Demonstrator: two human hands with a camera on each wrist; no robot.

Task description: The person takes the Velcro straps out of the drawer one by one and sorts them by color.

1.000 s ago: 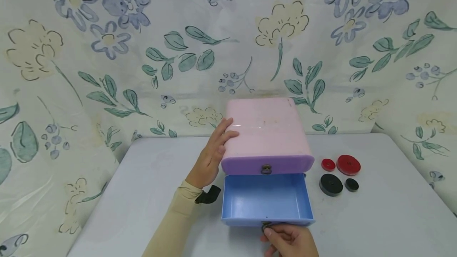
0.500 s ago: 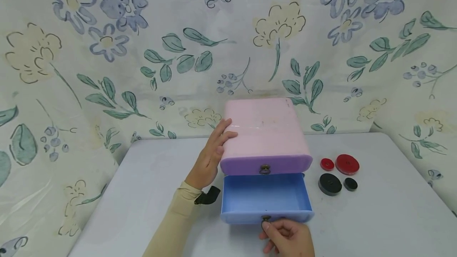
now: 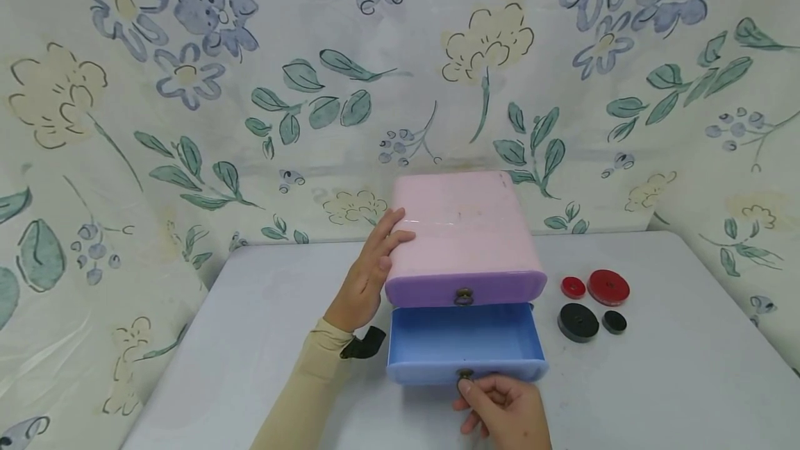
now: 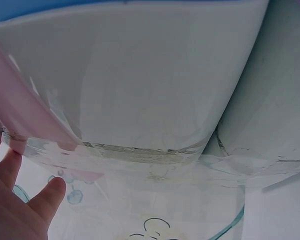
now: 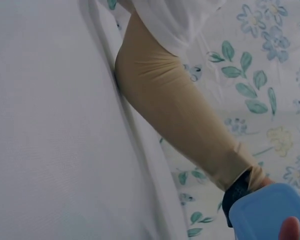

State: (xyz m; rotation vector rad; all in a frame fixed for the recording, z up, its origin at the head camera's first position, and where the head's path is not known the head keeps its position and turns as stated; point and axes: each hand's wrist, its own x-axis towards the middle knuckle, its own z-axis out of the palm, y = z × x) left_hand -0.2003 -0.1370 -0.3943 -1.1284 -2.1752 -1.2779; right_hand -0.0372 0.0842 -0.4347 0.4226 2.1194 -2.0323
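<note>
A small drawer cabinet with a pink top (image 3: 462,228) stands on the table, its upper purple drawer (image 3: 421,290) flush under the top. Below it, the light blue drawer (image 3: 425,372) sticks out partway, and its inside is bare. My right hand (image 3: 509,408) pinches the blue drawer's brass knob (image 3: 464,373) between thumb and fingers. In the right wrist view a corner of the blue drawer (image 5: 262,210) shows beside a fingertip. My left hand (image 3: 361,287) rests along the cabinet's left side, fingers extended; the left wrist view shows those fingers (image 4: 47,197) at the pink wall.
To the right of the cabinet lie a large red disc (image 3: 609,287), a small red disc (image 3: 573,287), a large black disc (image 3: 578,323) and a small black disc (image 3: 614,322). Flowered cloth (image 3: 337,158) hangs behind the white table (image 3: 262,311).
The blue drawer has slid a little way into the cabinet, my right hand moving forward with its knob. My left hand keeps its place on the cabinet's side.
</note>
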